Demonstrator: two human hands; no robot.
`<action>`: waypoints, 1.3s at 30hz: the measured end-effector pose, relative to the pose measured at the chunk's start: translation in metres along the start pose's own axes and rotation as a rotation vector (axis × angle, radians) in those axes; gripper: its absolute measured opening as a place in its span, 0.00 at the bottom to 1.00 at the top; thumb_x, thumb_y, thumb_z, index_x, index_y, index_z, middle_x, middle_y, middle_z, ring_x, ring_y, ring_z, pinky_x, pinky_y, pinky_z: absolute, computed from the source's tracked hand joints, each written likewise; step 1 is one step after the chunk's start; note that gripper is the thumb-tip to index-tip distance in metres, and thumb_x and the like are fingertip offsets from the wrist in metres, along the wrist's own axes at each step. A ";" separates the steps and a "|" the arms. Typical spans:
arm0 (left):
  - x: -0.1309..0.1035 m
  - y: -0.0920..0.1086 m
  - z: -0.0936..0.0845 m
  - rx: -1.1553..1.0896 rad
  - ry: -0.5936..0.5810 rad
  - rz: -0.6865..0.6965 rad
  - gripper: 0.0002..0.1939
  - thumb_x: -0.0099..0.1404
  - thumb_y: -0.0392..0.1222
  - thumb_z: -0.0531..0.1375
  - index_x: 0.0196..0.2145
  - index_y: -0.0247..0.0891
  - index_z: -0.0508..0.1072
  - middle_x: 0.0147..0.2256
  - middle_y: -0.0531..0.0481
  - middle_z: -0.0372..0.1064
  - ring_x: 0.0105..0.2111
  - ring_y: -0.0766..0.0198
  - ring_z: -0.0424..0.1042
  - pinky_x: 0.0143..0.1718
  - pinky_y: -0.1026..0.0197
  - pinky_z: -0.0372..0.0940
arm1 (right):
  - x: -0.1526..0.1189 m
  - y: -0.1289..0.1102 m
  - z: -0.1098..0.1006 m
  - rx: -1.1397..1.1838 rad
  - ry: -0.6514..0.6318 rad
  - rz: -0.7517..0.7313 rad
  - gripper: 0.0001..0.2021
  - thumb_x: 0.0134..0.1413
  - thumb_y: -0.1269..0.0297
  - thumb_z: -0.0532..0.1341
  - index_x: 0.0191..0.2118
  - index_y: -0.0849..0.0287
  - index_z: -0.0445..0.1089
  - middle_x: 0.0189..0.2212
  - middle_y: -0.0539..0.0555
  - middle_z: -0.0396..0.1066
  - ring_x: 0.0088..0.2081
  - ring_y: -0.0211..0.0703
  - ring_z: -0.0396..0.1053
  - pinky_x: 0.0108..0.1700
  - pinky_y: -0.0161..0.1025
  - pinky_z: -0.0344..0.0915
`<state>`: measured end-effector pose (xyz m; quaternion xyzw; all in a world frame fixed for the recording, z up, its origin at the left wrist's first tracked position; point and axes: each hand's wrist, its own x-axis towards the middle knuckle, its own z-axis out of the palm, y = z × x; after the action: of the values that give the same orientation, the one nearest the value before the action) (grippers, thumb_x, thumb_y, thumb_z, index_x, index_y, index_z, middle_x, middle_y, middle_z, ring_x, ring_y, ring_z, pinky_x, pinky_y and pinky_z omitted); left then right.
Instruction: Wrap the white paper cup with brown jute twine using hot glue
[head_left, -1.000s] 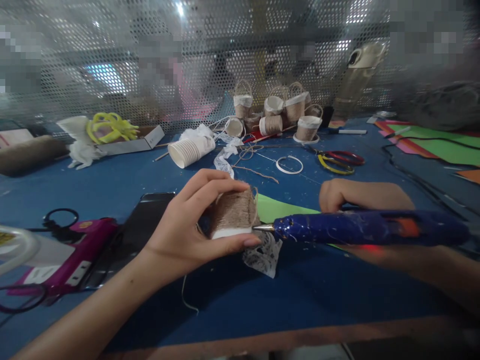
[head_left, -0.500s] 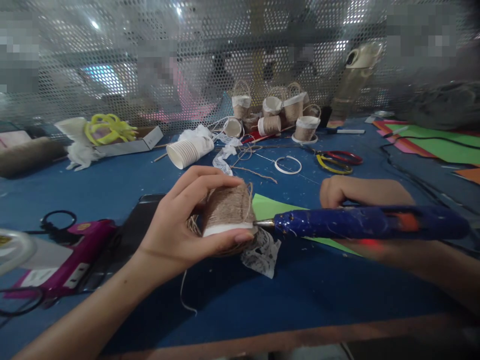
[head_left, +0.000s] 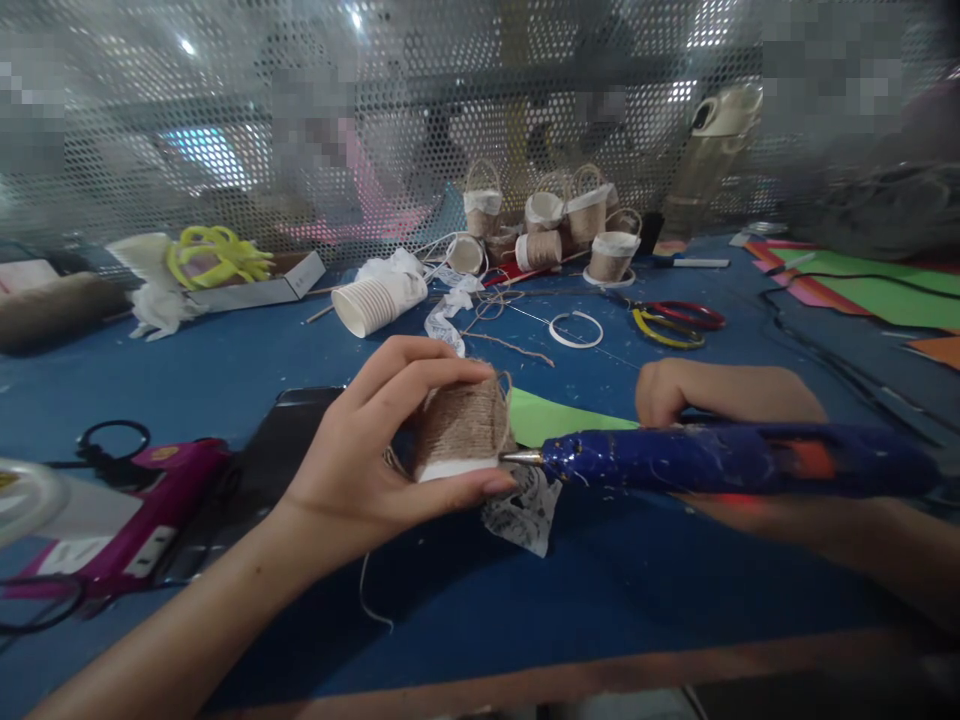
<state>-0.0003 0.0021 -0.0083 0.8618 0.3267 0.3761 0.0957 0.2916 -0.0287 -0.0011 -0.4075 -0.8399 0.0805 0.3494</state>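
My left hand (head_left: 375,450) is closed around a small twine-wrapped cup (head_left: 461,425), lying on its side, with a white band along its lower edge. Beneath its right end hangs a strip of white lace (head_left: 529,515). A blue hot glue gun (head_left: 652,460) points left, its metal tip at the cup's right edge by the white band; whether it touches I cannot tell. My right hand (head_left: 735,395) is behind the glue gun and grips it, most of its fingers hidden. A loose twine end (head_left: 367,595) trails on the table below.
Behind stand several twine-wrapped baskets (head_left: 586,215), stacked paper cups (head_left: 367,308), a white ring (head_left: 576,330) and scissors (head_left: 667,325). A green paper sheet (head_left: 562,418) lies under the glue gun. To the left are a magenta power strip (head_left: 165,520) and a dark phone-like slab (head_left: 262,470).
The cup has turned slightly and shifted a little right in my left hand. The glue gun has dropped slightly and its tip has moved a bit left along the cup's edge.
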 end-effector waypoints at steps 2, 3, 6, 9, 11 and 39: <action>0.000 0.000 0.000 -0.007 -0.004 -0.013 0.27 0.63 0.61 0.69 0.54 0.45 0.74 0.51 0.44 0.69 0.52 0.51 0.72 0.58 0.48 0.70 | 0.001 -0.001 0.000 -0.010 0.004 0.001 0.12 0.52 0.62 0.61 0.23 0.52 0.58 0.17 0.44 0.64 0.16 0.35 0.60 0.18 0.34 0.54; 0.000 0.000 -0.001 -0.008 -0.003 -0.018 0.27 0.62 0.61 0.69 0.53 0.45 0.74 0.51 0.44 0.70 0.52 0.51 0.72 0.57 0.48 0.70 | 0.001 -0.001 0.000 -0.015 0.007 -0.001 0.12 0.53 0.62 0.60 0.23 0.52 0.58 0.17 0.44 0.63 0.16 0.35 0.60 0.18 0.34 0.54; 0.003 0.002 -0.003 -0.010 -0.016 -0.041 0.27 0.62 0.61 0.69 0.53 0.44 0.74 0.51 0.43 0.70 0.51 0.51 0.72 0.51 0.52 0.73 | 0.001 0.003 0.001 -0.010 0.017 -0.006 0.13 0.54 0.61 0.61 0.23 0.53 0.57 0.17 0.44 0.63 0.17 0.34 0.60 0.18 0.34 0.53; 0.006 0.003 -0.005 -0.030 0.005 -0.045 0.26 0.64 0.62 0.67 0.53 0.44 0.74 0.49 0.43 0.71 0.50 0.51 0.73 0.41 0.56 0.74 | -0.001 0.008 0.003 0.016 0.045 -0.008 0.13 0.53 0.62 0.63 0.24 0.53 0.57 0.18 0.43 0.63 0.17 0.32 0.59 0.19 0.34 0.52; 0.007 0.003 -0.006 -0.039 0.025 -0.020 0.27 0.64 0.63 0.66 0.52 0.43 0.74 0.48 0.43 0.71 0.49 0.52 0.72 0.37 0.58 0.73 | -0.003 0.011 0.004 0.030 0.058 -0.009 0.13 0.53 0.62 0.63 0.25 0.54 0.58 0.19 0.42 0.63 0.18 0.32 0.59 0.20 0.34 0.51; 0.000 0.002 0.003 0.127 -0.173 0.121 0.27 0.64 0.51 0.70 0.57 0.42 0.69 0.54 0.41 0.68 0.53 0.52 0.73 0.57 0.51 0.71 | -0.011 0.011 0.003 -0.122 -0.045 -0.040 0.09 0.54 0.64 0.61 0.30 0.51 0.57 0.22 0.42 0.66 0.21 0.37 0.63 0.25 0.37 0.54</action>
<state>0.0029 0.0003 -0.0094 0.9134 0.2880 0.2839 0.0458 0.3012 -0.0291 -0.0134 -0.4093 -0.8587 0.0312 0.3067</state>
